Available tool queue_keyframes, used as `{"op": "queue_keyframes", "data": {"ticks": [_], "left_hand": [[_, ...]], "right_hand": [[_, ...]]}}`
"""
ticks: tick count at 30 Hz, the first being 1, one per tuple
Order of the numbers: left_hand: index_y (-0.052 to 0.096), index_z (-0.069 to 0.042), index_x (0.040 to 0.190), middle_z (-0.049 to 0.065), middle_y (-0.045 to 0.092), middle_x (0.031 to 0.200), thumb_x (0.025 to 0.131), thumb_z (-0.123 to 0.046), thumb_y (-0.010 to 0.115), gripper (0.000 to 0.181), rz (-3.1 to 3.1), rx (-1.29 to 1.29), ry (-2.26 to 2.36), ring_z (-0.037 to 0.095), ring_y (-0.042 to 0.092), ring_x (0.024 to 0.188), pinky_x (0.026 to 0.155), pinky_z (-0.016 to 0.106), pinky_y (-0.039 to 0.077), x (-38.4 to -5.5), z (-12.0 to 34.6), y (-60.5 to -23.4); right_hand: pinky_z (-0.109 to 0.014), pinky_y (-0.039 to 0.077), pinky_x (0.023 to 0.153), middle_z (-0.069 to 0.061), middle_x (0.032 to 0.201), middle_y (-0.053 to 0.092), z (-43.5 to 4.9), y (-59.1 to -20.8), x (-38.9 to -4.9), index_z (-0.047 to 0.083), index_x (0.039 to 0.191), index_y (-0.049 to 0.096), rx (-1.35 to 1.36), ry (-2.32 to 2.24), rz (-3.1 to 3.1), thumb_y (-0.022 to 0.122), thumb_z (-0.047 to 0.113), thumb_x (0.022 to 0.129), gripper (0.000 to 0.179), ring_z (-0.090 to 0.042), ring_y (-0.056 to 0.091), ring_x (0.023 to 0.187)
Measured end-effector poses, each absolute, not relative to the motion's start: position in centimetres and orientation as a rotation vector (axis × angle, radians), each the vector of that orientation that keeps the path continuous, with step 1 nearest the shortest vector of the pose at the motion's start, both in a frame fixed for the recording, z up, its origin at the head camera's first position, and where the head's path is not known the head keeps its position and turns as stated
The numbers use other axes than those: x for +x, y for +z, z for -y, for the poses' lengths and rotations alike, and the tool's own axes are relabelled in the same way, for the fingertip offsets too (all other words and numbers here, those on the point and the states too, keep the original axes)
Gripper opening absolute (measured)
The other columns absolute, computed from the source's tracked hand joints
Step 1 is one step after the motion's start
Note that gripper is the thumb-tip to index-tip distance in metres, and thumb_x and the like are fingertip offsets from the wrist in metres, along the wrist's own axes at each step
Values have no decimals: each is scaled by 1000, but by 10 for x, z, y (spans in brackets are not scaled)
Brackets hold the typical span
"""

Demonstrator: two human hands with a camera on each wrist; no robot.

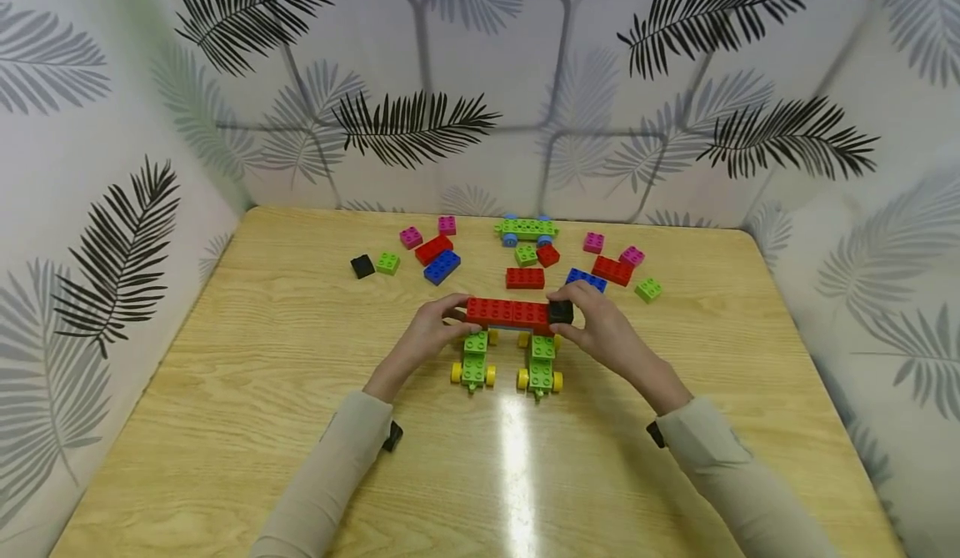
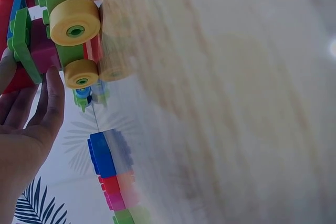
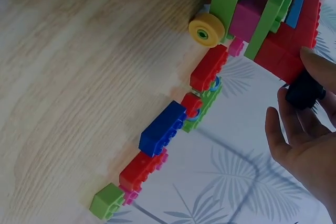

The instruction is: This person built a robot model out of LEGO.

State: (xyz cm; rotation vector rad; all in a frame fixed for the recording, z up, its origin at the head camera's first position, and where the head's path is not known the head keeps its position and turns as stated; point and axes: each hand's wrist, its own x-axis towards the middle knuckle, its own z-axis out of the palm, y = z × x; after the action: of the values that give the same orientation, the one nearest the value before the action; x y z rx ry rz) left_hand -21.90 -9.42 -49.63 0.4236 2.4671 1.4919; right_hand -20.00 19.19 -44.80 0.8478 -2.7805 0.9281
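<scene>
A built brick model stands on the table: a row of red bricks [image 1: 506,312] lies across two green wheeled bases, the left base [image 1: 474,368] and the right base [image 1: 541,372], with yellow wheels. Purple bricks [image 2: 44,45] sit between the layers, and a strip of blue brick [image 3: 295,11] shows under the red. My left hand [image 1: 432,329] grips the left end of the red row between thumb and fingers. At the right end, my right hand [image 1: 596,324] pinches a black brick [image 1: 560,312] against the red row; whether it is fully seated cannot be told.
Behind the model lie loose bricks: blue [image 1: 442,267], red [image 1: 525,279], pink [image 1: 594,243], green [image 1: 648,289] and black [image 1: 363,266]. A green base with blue wheels [image 1: 527,229] stands at the table's back edge, near the patterned wall [image 1: 510,57].
</scene>
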Motion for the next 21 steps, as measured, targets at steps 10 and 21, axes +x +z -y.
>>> {"op": "queue_keyframes", "data": {"ticks": [10,21], "left_hand": [[54,-7,135,11,60,128,90,-17,69,48,-2467,440,1494,28,61,109,87,41,52,-219,94,-495],[54,-7,135,11,60,127,90,-15,69,47,-2477,450,1493,29,61,108,86,42,52,-219,93,-497]], "right_hand": [[-44,52,87,-9,114,58,-191,-454,-197,7,125,59,814,938,2727,77,10,82,48,-25,57,102],[-45,49,92,-11,118,62,-188,-456,-201,6,127,58,895,896,2737,76,14,83,48,-27,58,108]]}}
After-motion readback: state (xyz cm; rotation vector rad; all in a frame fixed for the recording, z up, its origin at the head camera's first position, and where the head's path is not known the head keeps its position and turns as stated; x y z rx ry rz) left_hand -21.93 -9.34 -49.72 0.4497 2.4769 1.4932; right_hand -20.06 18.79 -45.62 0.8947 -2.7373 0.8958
